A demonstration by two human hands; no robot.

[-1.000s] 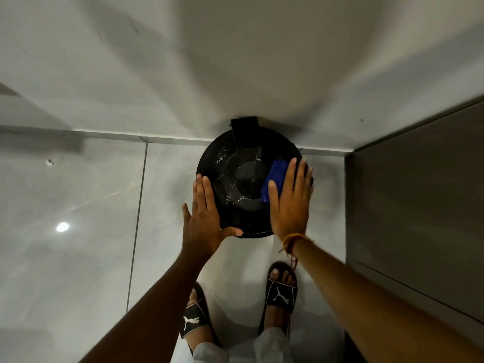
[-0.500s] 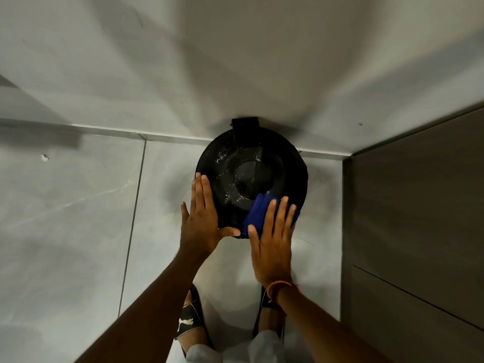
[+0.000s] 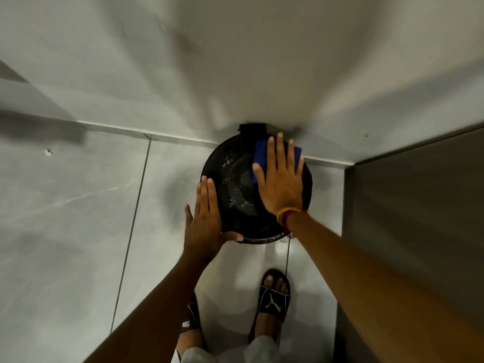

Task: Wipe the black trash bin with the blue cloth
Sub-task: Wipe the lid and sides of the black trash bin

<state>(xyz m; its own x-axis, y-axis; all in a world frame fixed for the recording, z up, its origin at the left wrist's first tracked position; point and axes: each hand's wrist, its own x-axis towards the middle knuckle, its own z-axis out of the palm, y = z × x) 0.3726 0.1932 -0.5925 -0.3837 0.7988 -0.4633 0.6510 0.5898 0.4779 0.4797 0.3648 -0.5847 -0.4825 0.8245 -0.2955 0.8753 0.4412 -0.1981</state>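
Two hands work at one round black trash bin [image 3: 235, 205], seen from straight above where it stands on the tiled floor [image 3: 78, 218] against the pale wall [image 3: 235, 61]. The blue cloth [image 3: 260, 155] lies flat on the far right part of the bin's lid, pinned under the right hand [image 3: 281, 184]; this grip is spread open, palm down, fingers straight and pointing toward the wall, pressing on the cloth without curling round it. Cloth shows beyond the thumb side of that hand and again as a small corner past the little finger, so its long axis seems to run across the fingers, left to right, though most of it is hidden under the hand. A red and yellow thread band [image 3: 288, 216] circles the right wrist. White specks dot the lid to the left of the right hand. The left hand [image 3: 205, 224] is also open, fingers together against the bin's left rim and thumb hooked along the near edge. A black hinge block [image 3: 252, 131] juts from the bin's far side, touching the wall. Nearer the person than both hands, two feet in black slides [image 3: 273, 299] stand on the floor, and a dark wood-toned cabinet [image 3: 419, 205] rises to the right.
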